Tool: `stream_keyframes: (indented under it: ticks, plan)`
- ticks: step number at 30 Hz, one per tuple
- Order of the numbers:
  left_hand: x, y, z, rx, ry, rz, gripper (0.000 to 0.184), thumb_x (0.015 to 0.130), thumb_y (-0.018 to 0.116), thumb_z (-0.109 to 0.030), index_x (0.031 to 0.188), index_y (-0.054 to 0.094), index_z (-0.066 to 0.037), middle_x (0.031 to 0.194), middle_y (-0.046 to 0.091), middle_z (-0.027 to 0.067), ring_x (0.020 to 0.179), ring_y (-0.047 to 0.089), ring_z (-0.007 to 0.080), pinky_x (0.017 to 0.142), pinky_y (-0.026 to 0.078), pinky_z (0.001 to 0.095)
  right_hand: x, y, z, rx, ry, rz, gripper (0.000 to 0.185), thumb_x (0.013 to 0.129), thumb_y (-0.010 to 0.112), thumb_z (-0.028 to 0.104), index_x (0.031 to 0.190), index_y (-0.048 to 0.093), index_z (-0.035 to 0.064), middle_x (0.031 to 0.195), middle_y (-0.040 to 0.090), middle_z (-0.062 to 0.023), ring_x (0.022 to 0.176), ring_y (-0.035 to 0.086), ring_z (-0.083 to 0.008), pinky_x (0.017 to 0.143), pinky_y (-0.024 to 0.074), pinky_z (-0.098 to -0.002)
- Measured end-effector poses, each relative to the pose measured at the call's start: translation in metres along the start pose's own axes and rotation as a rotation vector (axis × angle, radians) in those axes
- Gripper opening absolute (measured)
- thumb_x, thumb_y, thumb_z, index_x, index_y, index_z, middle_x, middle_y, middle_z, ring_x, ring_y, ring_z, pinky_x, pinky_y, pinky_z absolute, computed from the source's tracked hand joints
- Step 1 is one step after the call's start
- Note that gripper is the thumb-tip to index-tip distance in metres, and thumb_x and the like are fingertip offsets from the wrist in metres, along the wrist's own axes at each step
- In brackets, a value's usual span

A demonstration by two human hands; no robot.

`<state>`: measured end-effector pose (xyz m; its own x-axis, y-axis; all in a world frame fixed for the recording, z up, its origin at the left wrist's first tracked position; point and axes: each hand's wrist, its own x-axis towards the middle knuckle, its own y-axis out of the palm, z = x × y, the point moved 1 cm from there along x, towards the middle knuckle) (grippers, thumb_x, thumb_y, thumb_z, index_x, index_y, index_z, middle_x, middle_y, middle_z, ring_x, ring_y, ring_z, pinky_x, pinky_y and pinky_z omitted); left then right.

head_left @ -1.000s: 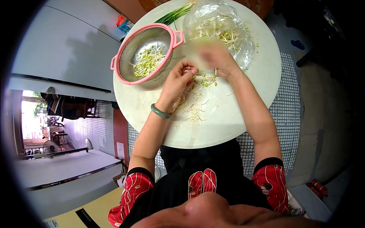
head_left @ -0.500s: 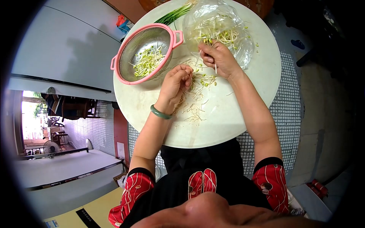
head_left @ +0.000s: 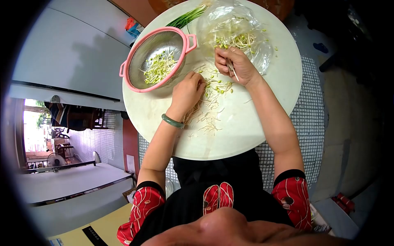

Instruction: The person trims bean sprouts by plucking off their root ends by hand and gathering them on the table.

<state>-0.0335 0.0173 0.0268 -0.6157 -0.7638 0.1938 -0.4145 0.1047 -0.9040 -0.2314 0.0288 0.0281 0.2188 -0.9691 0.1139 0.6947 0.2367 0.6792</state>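
Several bean sprouts are gripped in my right hand, their pale stems poking out below the fingers, beside the front of a clear plastic bag of sprouts. My left hand, a green bangle on its wrist, is turned back-up low over the table with fingers bent together; whatever is between the fingertips is hidden. Just right of it lie loose sprouts with yellow-green heads. Thin brownish root ends are scattered below them. A pink-rimmed mesh colander with pale sprouts inside stands left of both hands.
The round white table carries everything. A bunch of green onions lies at its far edge, behind the colander. Light-coloured cabinets stand to the left, and a dark slipper is on the floor at right.
My left hand has rolled over so its back faces up, its fingertips lower at the table. My right hand has shifted slightly, and the stems in it now slant differently.
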Motion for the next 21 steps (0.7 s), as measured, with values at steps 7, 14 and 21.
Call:
stream_keyframes:
  ticks: [7, 14, 21]
  plan:
    - [0.0024, -0.0024, 0.0014, -0.01, 0.06, -0.034, 0.014, 0.082, 0.067, -0.015, 0.091, 0.062, -0.005, 0.094, 0.059, 0.0102, 0.082, 0.062, 0.0301, 0.071, 0.049, 0.0381, 0.0021, 0.0003, -0.0004, -0.081, 0.001, -0.059, 0.032, 0.094, 0.06, 0.024, 0.071, 0.043, 0.0096, 0.063, 0.041, 0.0028, 0.048, 0.037, -0.0024, 0.04, 0.0265, -0.0169]
    - [0.0068, 0.0017, 0.0037, -0.073, 0.015, -0.031, 0.014, 0.082, 0.066, -0.016, 0.088, 0.062, -0.005, 0.093, 0.059, 0.0088, 0.08, 0.062, 0.0296, 0.069, 0.05, 0.0385, 0.0005, 0.0006, 0.0007, -0.078, -0.011, -0.097, 0.029, 0.095, 0.058, 0.022, 0.073, 0.044, 0.0092, 0.065, 0.042, 0.0025, 0.05, 0.038, -0.0026, 0.039, 0.0278, -0.0167]
    - [0.007, 0.0005, 0.002, -0.116, 0.052, -0.046, 0.012, 0.083, 0.066, -0.015, 0.085, 0.061, -0.004, 0.088, 0.06, 0.0064, 0.069, 0.06, 0.0234, 0.063, 0.048, 0.0339, 0.0032, -0.0031, -0.0028, -0.068, -0.023, -0.097, 0.027, 0.095, 0.057, 0.022, 0.075, 0.045, 0.0088, 0.067, 0.043, 0.0021, 0.05, 0.038, -0.0027, 0.039, 0.0275, -0.0163]
